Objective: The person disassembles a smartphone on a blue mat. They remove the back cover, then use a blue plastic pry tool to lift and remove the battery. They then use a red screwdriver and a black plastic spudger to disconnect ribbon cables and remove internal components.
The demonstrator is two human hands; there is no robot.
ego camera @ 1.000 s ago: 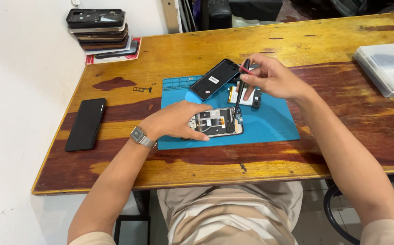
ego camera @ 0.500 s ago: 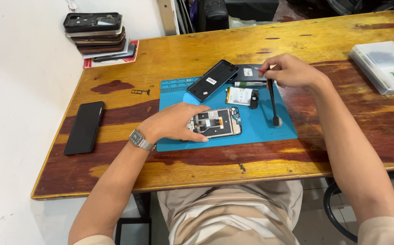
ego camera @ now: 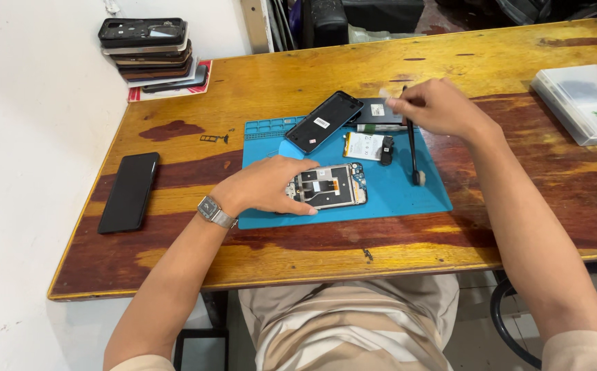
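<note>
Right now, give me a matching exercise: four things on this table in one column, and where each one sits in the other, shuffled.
Things:
1 opened phone frame
2 stack of phones
3 black phone
4 clear plastic box

Places:
A far left corner
B table's right side
C under the left hand, on the blue mat
D alone, left of the mat

Pairs: 1-C, 2-A, 3-D, 4-B

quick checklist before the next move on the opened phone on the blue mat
1. Left hand steadies the opened phone: ok.
2. Opened phone lies fully on the blue mat: ok.
3. Right hand pinches a small pale piece: cannot tell what it is.
4. Black tool lies on the mat within reach: ok.
5. Battery lies apart from the opened phone: ok.
</note>
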